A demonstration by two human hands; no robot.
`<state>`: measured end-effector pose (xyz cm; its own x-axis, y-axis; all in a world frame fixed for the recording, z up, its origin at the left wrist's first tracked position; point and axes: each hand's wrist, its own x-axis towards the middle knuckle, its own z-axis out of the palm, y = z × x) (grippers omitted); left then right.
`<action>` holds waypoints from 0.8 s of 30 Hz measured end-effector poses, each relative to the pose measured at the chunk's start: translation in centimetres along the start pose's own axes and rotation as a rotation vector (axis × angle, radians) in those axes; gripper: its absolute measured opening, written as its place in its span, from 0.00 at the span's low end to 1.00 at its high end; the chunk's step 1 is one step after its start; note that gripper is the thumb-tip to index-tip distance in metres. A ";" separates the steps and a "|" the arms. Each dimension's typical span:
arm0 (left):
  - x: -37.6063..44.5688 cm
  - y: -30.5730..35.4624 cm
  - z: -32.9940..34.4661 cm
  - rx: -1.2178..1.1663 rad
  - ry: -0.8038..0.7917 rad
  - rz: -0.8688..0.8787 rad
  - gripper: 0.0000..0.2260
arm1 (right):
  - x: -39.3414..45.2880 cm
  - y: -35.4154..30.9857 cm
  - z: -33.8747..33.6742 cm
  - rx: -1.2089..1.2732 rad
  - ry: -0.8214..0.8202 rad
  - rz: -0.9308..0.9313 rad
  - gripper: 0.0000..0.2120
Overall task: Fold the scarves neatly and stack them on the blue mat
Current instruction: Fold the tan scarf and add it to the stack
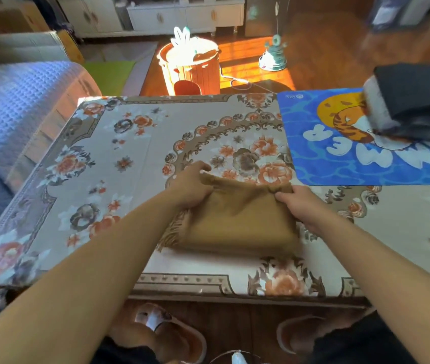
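A tan fringed scarf (237,222) lies folded into a rectangle near the front middle of the floral-covered table (130,143). My left hand (191,186) grips its far left corner and my right hand (303,206) grips its far right corner; the far edge is bunched and lifted between them. The fringe hangs out at the scarf's left side. The blue mat (339,158), printed with a cartoon tiger and white letters, lies at the table's far right. On its far right part sits a stack of folded scarves (413,101), dark grey with a white edge.
A blue quilted sofa (11,114) runs along the table's left side. Beyond the table stand a lit orange wooden bucket (190,67) and a small teal toy (274,53) on the wooden floor. Slippers (171,334) show under the table's front edge.
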<state>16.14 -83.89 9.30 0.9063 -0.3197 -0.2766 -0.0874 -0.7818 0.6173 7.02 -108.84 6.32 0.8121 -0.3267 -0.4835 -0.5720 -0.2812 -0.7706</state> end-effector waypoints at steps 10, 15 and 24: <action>-2.5 1.9 8.4 0.624 0.126 0.532 0.21 | 2.3 0.9 2.0 -0.293 0.179 0.006 0.15; -1.2 -0.2 10.7 0.684 -0.070 0.249 0.32 | -0.6 1.2 3.1 -0.791 0.521 -0.407 0.24; 0.0 -4.5 4.4 0.626 -0.098 -0.008 0.32 | -1.0 5.2 3.6 -0.824 0.062 -0.211 0.31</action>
<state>14.69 -82.75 3.31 0.8686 -0.3365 -0.3638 -0.3326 -0.9400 0.0754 3.65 -106.70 1.27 0.9171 -0.2355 -0.3215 -0.3302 -0.9009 -0.2819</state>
